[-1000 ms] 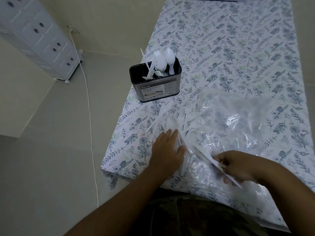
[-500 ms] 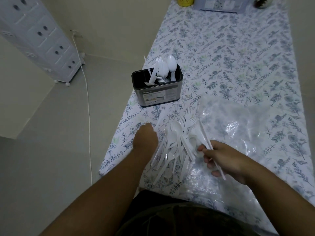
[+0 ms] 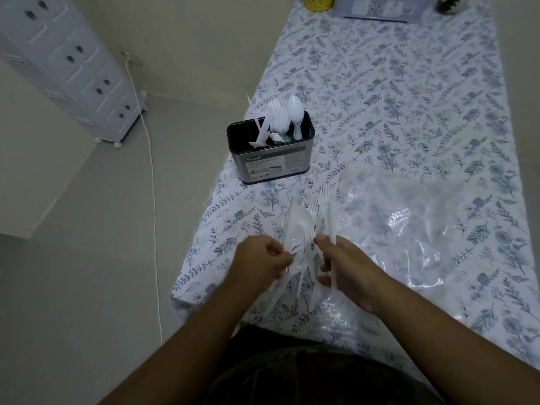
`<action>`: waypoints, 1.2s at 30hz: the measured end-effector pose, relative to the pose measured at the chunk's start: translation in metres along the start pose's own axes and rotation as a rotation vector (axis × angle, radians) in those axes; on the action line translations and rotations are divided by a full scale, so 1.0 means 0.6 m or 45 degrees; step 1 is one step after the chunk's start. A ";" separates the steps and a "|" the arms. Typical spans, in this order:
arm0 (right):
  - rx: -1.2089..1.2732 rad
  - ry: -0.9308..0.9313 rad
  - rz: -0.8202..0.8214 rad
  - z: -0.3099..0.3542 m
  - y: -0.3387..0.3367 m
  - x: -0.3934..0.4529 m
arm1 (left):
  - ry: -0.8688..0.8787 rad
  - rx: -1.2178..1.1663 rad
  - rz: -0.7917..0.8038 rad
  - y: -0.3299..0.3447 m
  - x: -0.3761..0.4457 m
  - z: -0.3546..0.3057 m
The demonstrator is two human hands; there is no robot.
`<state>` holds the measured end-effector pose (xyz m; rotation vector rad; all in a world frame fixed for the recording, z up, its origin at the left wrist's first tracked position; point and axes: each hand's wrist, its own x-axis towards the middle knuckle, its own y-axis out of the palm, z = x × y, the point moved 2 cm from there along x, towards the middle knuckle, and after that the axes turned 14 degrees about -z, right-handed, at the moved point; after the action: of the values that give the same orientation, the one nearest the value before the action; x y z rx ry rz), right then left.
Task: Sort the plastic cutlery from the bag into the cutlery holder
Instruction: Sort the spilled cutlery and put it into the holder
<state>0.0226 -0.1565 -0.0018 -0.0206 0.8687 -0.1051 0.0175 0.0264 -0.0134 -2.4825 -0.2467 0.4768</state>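
A pile of white plastic cutlery (image 3: 304,229) lies near the table's front edge, spoons and forks fanned out. My left hand (image 3: 263,260) is closed around the handle of a spoon at the pile's left side. My right hand (image 3: 347,270) grips a long white knife that points away from me. The clear plastic bag (image 3: 423,229) lies flat to the right of the pile. The black and steel cutlery holder (image 3: 271,153) stands farther back at the table's left edge, with several spoons, forks and a knife upright in it.
The table has a floral cloth (image 3: 394,97). At its far end stand a yellow cup (image 3: 319,2) and a grey box (image 3: 380,8). A white drawer cabinet (image 3: 70,62) and a white cable (image 3: 152,200) are on the floor to the left.
My left hand came in from the left side of the pile and closed on a spoon. My right hand, with the knife, shifted left beside it. The view tilted up.
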 end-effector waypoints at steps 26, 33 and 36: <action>0.262 0.180 -0.092 -0.046 -0.038 0.010 | 0.005 0.311 -0.354 0.015 0.014 0.072; 0.302 0.142 -0.002 -0.036 -0.017 -0.002 | 0.062 -0.207 -0.193 0.048 -0.043 0.007; 0.296 0.068 -0.025 -0.036 -0.014 -0.004 | 0.354 -0.125 0.037 0.077 -0.067 -0.010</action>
<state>0.0040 -0.1640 -0.0133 0.1920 0.9056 -0.2252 -0.0140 -0.0254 -0.0250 -2.6141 -0.1250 0.1293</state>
